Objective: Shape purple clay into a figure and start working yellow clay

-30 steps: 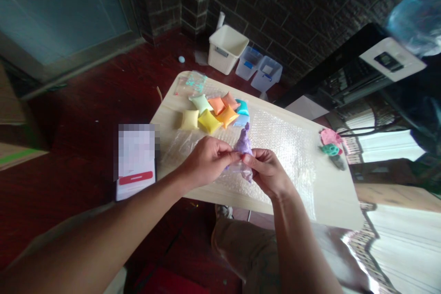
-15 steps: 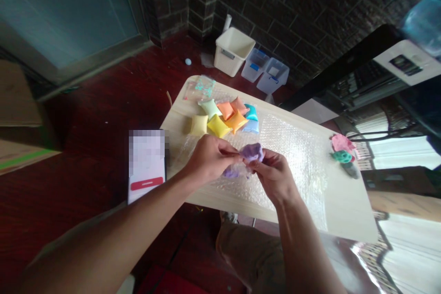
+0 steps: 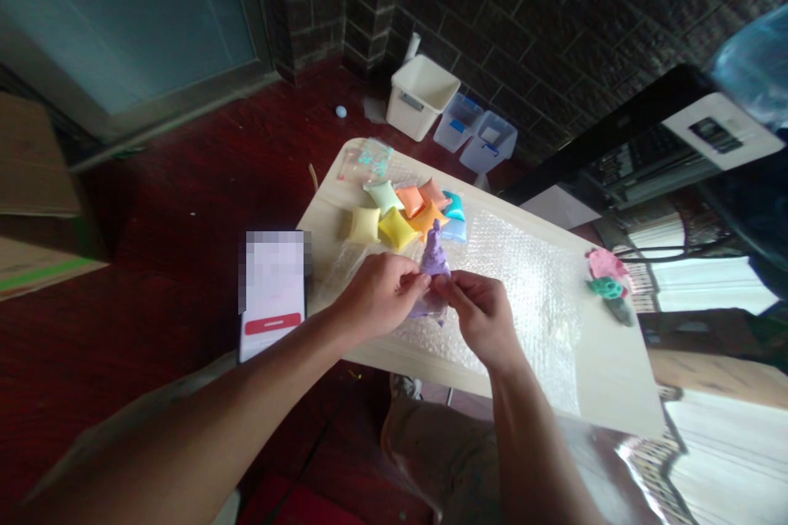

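Observation:
Purple modelling clay (image 3: 435,254) stands up in a stretched, pointed lump between my hands, above the bubble wrap. My left hand (image 3: 382,294) is closed in a pinch at the lump's lower left. From the other side, my right hand (image 3: 483,310) pinches its base, thumb towards the left fingertips. Below the fingers hangs a clear plastic bag (image 3: 429,308) with purple in it; just where each finger grips bag or clay is hidden. Beyond the hands lie several pillow-shaped clay packets, among them a yellow packet (image 3: 397,228), an orange packet (image 3: 429,219) and a pale green packet (image 3: 382,197).
Bubble wrap (image 3: 523,287) covers much of the pale table (image 3: 616,377). Pink clay (image 3: 607,264) and green clay (image 3: 607,288) lie at its right end. A phone (image 3: 274,295) is at the left edge. Bins, including a white basket (image 3: 410,111), stand on the floor behind.
The purple clay was a rounded lump bent to the right; now it points upward, long and narrow. My hands have drawn closer together. The view has shifted slightly.

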Action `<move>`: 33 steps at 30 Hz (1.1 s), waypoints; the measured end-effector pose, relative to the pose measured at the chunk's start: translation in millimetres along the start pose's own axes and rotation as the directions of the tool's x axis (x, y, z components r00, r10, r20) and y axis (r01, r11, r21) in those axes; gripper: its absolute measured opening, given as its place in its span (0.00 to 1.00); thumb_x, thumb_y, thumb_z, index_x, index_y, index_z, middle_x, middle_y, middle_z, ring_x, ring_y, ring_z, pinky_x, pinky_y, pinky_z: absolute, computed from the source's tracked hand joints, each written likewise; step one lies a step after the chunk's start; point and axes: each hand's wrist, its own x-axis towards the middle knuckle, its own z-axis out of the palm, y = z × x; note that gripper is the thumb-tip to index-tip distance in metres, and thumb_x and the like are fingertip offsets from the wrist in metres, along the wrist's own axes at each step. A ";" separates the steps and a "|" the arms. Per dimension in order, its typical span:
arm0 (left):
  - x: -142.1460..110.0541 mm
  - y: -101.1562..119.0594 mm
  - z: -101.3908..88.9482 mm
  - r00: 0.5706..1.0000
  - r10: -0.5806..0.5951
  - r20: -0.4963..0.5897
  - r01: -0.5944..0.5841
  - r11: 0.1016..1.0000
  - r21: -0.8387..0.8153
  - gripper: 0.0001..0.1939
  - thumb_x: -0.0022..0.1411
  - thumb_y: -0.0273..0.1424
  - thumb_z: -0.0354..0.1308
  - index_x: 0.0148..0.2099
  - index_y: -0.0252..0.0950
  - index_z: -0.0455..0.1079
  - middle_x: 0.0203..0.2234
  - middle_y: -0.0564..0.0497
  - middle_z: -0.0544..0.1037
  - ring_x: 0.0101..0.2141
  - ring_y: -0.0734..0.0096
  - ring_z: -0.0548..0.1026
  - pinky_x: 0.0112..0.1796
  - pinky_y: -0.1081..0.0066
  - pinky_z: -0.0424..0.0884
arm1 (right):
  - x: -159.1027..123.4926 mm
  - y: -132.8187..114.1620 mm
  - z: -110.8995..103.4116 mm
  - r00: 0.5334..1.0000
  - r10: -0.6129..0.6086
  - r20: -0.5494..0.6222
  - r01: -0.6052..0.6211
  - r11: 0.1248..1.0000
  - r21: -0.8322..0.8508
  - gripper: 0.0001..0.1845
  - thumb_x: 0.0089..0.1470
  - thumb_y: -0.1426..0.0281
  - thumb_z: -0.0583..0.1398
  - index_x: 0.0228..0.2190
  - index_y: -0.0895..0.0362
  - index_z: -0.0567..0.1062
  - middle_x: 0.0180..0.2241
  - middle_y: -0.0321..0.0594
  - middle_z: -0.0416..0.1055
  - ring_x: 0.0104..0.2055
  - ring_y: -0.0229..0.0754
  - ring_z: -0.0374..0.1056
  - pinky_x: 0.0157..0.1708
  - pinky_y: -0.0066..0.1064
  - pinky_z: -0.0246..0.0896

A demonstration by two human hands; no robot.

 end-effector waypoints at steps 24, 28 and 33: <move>5.2 3.8 -6.1 0.987 -0.152 0.050 0.159 0.897 -0.413 0.17 0.56 0.41 0.72 0.27 0.35 0.75 0.21 0.52 0.76 0.23 0.74 0.69 0.25 0.70 0.62 | 4.5 6.4 -2.3 0.975 0.122 0.184 -0.191 0.886 0.423 0.12 0.49 0.56 0.77 0.31 0.50 0.88 0.28 0.39 0.82 0.30 0.43 0.74 0.35 0.39 0.70; 0.3 6.9 -9.2 0.999 0.048 0.001 -0.048 0.995 -0.087 0.22 0.67 0.36 0.61 0.21 0.36 0.68 0.15 0.55 0.66 0.20 0.75 0.61 0.24 0.68 0.52 | 6.4 9.5 -1.7 0.986 0.142 0.089 -0.165 0.914 0.371 0.11 0.48 0.60 0.78 0.27 0.52 0.87 0.26 0.38 0.82 0.26 0.40 0.72 0.31 0.35 0.68; -2.8 6.8 -7.4 0.992 0.126 -0.003 -0.124 0.985 0.117 0.16 0.68 0.30 0.56 0.27 0.35 0.76 0.20 0.50 0.75 0.22 0.72 0.66 0.27 0.66 0.54 | 9.6 17.8 4.6 0.988 0.139 -0.070 -0.102 0.916 0.388 0.16 0.38 0.68 0.81 0.19 0.53 0.79 0.23 0.33 0.79 0.23 0.36 0.69 0.27 0.32 0.64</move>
